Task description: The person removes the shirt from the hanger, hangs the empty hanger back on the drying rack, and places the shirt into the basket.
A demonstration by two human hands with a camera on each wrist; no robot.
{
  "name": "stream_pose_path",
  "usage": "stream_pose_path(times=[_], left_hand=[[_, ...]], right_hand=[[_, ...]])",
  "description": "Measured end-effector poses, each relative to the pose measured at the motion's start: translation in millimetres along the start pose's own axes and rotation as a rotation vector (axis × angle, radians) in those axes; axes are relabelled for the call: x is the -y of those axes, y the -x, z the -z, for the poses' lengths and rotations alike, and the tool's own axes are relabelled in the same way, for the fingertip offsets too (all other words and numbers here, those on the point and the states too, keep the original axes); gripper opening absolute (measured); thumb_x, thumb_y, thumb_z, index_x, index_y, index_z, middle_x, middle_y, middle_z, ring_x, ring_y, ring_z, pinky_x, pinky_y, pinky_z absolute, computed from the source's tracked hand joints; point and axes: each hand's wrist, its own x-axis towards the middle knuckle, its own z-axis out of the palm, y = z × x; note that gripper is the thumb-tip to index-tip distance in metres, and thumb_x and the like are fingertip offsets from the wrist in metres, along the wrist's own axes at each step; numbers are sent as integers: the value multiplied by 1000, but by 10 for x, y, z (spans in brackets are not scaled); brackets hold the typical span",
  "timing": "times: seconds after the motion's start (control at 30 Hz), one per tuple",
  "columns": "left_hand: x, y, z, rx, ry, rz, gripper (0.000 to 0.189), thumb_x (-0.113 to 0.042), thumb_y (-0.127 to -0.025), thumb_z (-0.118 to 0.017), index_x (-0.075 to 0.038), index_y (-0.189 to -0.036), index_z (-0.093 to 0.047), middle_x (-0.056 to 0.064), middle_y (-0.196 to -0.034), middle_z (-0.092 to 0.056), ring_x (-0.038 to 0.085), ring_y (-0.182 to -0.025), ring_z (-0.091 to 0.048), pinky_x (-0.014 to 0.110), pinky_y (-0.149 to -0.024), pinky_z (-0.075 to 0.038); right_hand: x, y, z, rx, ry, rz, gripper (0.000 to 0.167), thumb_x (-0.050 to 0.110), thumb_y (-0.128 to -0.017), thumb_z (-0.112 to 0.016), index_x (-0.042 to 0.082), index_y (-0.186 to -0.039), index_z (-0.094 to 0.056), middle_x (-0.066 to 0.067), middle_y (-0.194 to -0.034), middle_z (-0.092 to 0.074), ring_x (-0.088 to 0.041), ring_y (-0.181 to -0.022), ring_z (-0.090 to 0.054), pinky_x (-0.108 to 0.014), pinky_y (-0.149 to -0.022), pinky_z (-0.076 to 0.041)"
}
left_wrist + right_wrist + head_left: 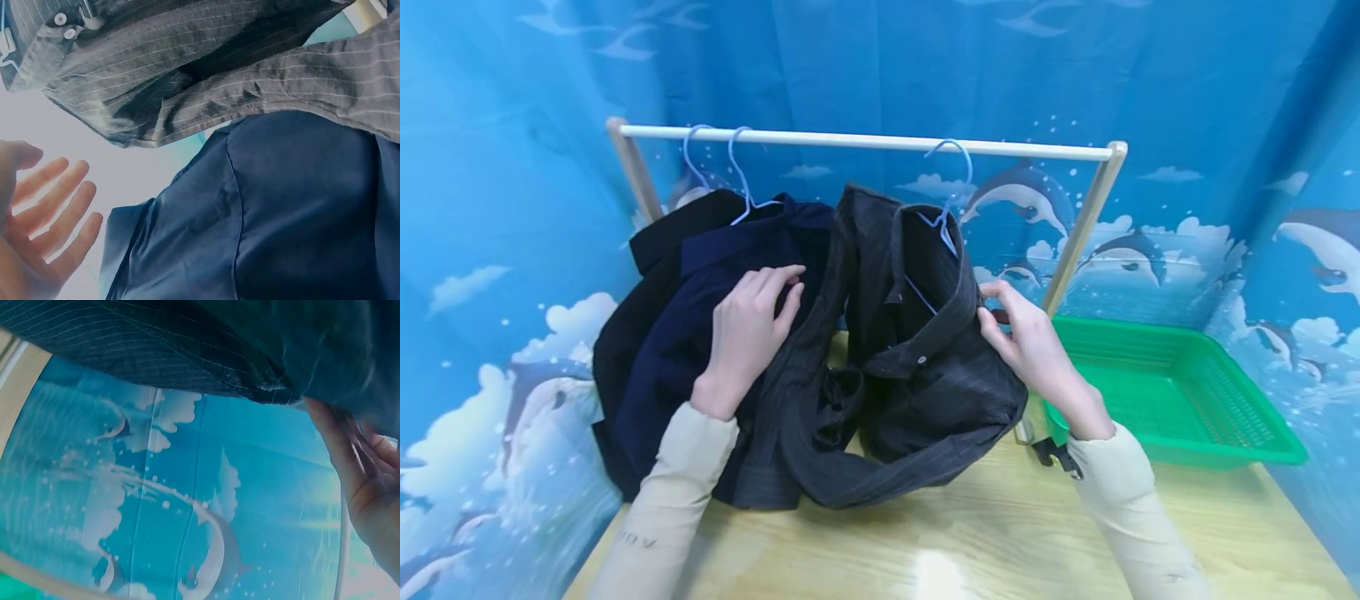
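A dark pinstriped button shirt (955, 400) hangs on a light-blue hanger (967, 162), its collar spread wide around the hanger. At the shirt's right side, my right hand (1037, 346) pinches the cloth between thumb and fingers; the right wrist view shows this hand (369, 487) at the fabric's edge. My left hand (747, 333) is in front of a navy garment (662, 367), fingers loosely bent and holding nothing. In the left wrist view, its fingers (59, 212) are spread apart, away from the striped shirt (187, 69).
A white rail (850, 140) on wooden posts carries the hangers. Farther left hangs a black garment (658, 237) behind the navy one. A green basket (1262, 454) stands at the right on the wooden table (1000, 542). A small black clip-like object (1054, 454) lies by the basket.
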Motion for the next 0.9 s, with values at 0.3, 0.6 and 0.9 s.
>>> stream_pose_path(times=[0.3, 0.6, 0.9], left_hand=[[57, -115, -237, 7, 57, 63, 33, -23, -103, -61, -7, -131, -64, 13, -117, -68, 28, -97, -67, 46, -75, -57], [92, -159, -345, -5, 107, 108, 35, -21, -103, -61, -7, -135, -60, 14, -122, -65, 28, -101, -66, 46, -77, -57], [94, -181, -455, 82, 167, 118, 37, -27, -106, -55, -10, -139, -59, 12, -131, -65, 29, -109, -67, 46, -86, -56]], right_hand=[[-93, 250, 167, -42, 117, -23, 24, -12, -96, -58, -3, -119, -60, -17, -100, -67, -19, -66, -62, -31, -59, -47], [-240, 450, 269, -76, 117, -29, 27, -15, -94, -58, -4, -117, -61, -13, -85, -62, -12, -58, -46, -20, -60, -37], [-370, 597, 262, -10, 91, -50, 23, -9, -97, -59, 2, -117, -64, -11, -91, -67, -9, -62, -54, -18, -62, -39]])
